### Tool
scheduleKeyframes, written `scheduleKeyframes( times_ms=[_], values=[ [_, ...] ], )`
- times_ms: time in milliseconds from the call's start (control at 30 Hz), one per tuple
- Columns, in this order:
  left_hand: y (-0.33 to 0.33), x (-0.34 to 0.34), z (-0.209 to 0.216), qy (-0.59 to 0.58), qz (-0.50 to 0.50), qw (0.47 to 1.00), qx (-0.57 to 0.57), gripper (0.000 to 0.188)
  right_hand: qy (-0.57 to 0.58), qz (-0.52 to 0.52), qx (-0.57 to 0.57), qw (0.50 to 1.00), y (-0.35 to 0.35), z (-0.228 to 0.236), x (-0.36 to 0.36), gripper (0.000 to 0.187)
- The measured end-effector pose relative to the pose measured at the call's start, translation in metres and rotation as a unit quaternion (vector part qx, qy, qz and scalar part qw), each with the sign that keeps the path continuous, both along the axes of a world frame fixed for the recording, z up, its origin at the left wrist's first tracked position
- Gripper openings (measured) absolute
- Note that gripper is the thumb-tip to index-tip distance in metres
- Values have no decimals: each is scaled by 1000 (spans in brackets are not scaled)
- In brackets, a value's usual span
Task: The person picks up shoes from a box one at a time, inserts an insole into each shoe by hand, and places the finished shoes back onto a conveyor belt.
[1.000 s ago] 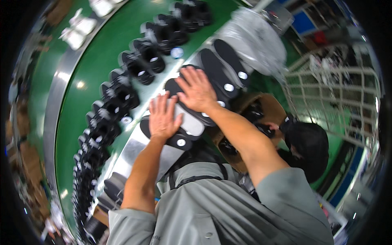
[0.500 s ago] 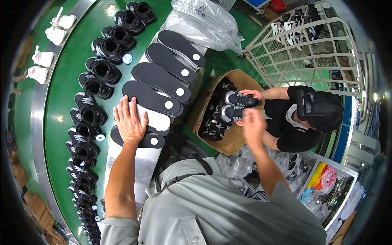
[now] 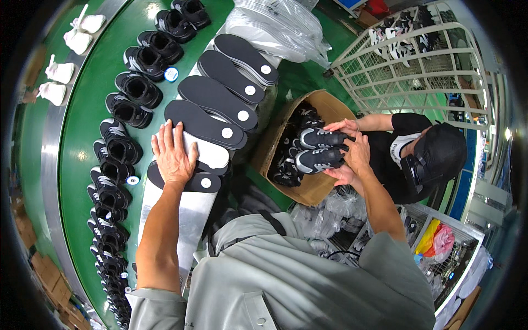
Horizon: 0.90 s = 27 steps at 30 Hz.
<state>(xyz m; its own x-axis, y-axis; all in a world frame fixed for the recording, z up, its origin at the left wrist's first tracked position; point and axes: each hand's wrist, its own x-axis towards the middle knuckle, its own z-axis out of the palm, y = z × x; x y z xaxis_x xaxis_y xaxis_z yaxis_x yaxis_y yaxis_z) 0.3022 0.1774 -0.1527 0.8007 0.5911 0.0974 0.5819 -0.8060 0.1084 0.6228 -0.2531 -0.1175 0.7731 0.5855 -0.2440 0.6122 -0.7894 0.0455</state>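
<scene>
My left hand (image 3: 176, 158) lies with fingers spread over a white insole (image 3: 208, 151) and the edge of a dark insole beside it. Piles of black insoles (image 3: 212, 98) with round white stickers lie in a row on the metal ledge. Out to the right, my right hand (image 3: 360, 155) has its fingers closed at the heel ends of two black-and-grey sneakers (image 3: 319, 159). A co-worker's hands (image 3: 342, 176) hold the same pair from both sides, above an open cardboard box (image 3: 308, 192). My fingertips are partly hidden at the heels.
Black sneakers (image 3: 144, 88) line the green conveyor at left; white shoes (image 3: 59, 72) stand beyond its metal rim. Clear-bagged insoles (image 3: 269, 30) lie at the ledge's far end. A white wire cage cart (image 3: 410, 77) stands far right, a crate with plastic bags (image 3: 440, 242) near right.
My right hand has moved right and down onto the heels of the sneakers. The co-worker has leaned and shifted grip on the pair. My left hand stays on the insole.
</scene>
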Motion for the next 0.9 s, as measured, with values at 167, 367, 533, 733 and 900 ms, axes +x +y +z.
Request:
scheduleKeyframes(
  times_ms=[167, 367, 533, 733, 900],
  values=[
    [1, -2, 1, -12, 0, 1000, -12, 65, -25, 133, 63, 989, 24, 10, -24, 25],
    [3, 0, 0, -23, 6, 999, -42, 66, -8, 137, 184, 973, 99, 94, -42, 24],
    [4, 3, -2, -21, 4, 999, -42, 69, -38, 184, 278, 942, 221, 100, -38, 25],
    [4, 7, 2, -14, 5, 998, -65, 66, -88, 127, 286, 946, 336, 51, -34, 22],
    [6, 7, 2, -17, 15, 996, -86, 66, -33, 100, 193, 975, 348, 43, -33, 35]
  ],
)
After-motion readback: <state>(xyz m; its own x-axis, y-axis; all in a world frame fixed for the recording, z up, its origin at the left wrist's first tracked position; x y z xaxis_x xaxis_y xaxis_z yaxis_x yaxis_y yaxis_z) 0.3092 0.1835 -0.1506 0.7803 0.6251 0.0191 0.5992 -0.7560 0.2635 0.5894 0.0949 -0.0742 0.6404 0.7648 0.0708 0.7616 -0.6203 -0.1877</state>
